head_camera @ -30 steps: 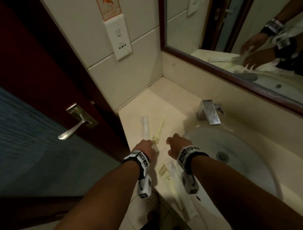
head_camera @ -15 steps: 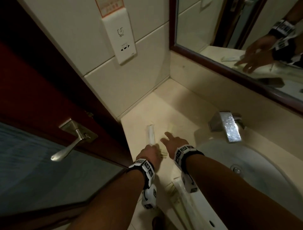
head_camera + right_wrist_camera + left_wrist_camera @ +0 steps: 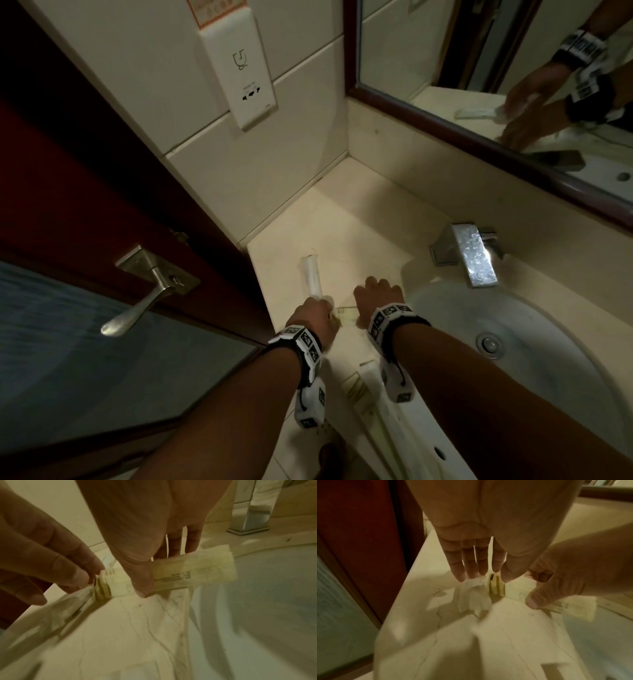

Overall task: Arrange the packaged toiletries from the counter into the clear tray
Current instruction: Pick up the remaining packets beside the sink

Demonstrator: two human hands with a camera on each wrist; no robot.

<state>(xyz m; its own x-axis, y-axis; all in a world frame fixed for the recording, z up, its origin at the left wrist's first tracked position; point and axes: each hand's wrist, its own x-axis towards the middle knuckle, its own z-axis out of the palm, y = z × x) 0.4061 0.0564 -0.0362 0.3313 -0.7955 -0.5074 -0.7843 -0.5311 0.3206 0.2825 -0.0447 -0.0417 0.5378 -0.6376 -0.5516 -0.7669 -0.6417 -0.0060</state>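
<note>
A long white packet (image 3: 311, 275) lies on the cream counter (image 3: 356, 222) by the door side. My left hand (image 3: 317, 313) is at its near end, and its fingertips (image 3: 471, 574) and thumb pinch the crinkled end of the white packet (image 3: 474, 599). Beside it my right hand (image 3: 376, 296) pinches a flat yellowish packet (image 3: 197, 569) between thumb and fingers, low over the counter by the basin rim. The same yellowish packet (image 3: 570, 608) shows in the left wrist view. No clear tray is in view.
Two more packets (image 3: 356, 387) (image 3: 388, 414) lie near the counter's front edge. To the right are the sink basin (image 3: 534, 342) and a chrome faucet (image 3: 474, 262). A door with a lever handle (image 3: 137, 305) borders the left; a mirror (image 3: 479, 61) hangs behind.
My right hand went from spread fingers on the counter to a pinch on the yellowish packet. The left hand stayed at the white packet's near end. The head view shifted.
</note>
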